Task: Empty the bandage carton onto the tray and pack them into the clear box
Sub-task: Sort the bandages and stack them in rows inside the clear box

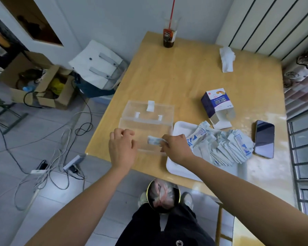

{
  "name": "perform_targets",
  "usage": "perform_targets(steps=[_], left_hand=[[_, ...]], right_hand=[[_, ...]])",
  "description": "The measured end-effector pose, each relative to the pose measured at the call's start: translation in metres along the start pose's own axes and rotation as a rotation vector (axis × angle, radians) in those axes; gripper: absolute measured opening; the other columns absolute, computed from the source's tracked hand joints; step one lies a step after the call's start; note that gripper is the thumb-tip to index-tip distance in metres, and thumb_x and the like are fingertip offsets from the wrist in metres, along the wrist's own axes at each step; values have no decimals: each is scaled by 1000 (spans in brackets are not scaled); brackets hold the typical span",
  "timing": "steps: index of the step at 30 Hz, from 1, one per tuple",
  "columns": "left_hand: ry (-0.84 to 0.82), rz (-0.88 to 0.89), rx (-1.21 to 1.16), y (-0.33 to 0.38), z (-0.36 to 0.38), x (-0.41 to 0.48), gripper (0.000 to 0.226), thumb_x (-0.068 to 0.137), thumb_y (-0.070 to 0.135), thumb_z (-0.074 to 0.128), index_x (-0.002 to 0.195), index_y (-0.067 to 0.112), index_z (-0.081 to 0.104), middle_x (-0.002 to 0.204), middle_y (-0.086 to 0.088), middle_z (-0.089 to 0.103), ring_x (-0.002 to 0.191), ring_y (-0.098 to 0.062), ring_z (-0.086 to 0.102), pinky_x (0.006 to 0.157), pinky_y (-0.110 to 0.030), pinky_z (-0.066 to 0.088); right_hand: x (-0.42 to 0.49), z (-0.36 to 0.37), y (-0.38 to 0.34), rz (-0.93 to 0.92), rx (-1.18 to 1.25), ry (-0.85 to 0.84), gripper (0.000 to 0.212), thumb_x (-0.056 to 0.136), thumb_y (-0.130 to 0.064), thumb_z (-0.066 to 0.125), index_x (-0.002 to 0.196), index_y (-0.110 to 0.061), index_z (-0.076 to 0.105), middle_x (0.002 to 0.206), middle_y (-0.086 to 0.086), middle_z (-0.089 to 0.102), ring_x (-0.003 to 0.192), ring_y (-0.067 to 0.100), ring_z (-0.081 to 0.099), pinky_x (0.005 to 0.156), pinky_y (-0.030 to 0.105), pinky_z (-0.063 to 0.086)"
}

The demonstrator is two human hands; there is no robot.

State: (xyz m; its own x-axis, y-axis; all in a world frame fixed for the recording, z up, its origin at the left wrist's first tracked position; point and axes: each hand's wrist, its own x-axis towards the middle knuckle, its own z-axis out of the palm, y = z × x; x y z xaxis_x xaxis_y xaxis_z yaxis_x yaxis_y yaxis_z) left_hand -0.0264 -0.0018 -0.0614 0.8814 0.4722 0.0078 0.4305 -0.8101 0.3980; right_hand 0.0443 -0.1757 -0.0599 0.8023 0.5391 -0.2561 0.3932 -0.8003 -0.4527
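Bandage (154, 140) in right hand (176, 146).

Blue print on bandage carton (216, 103), not legible

Bandages (154, 140), apparently over clear box (146, 121)

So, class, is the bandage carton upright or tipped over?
Tipped over: the bandage carton lies on its side on the table, printed face up, open end flaps pointing toward the tray.
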Motion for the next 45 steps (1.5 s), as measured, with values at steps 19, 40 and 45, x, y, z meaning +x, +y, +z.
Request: perform_targets(steps=[19,40,45], left_hand=[[-114,-282,-349,-48,-1,15,11,86,17,59,96,12,60,76,-1,58,67,-21,53,59,-27,35],[-185,-201,-382,-57,-2,18,17,87,17,57,103,12,58,80,1,61,68,-18,54,62,-28,38],[-188,-203,-358,-56,-2,19,20,89,18,57,108,12,58,82,2,59,69,-16,53,62,-27,36]], right_hand=[[47,46,-54,283,163,-501,31,97,-9,40,115,-3,64,121,14,60,109,29,55,82,26,41],[61,65,-64,295,147,-272,21,80,-11,73,101,-12,71,108,5,63,97,22,60,76,24,43],[59,63,-62,394,60,-272,36,82,-35,72,106,-10,63,110,6,56,94,23,57,73,28,45]])
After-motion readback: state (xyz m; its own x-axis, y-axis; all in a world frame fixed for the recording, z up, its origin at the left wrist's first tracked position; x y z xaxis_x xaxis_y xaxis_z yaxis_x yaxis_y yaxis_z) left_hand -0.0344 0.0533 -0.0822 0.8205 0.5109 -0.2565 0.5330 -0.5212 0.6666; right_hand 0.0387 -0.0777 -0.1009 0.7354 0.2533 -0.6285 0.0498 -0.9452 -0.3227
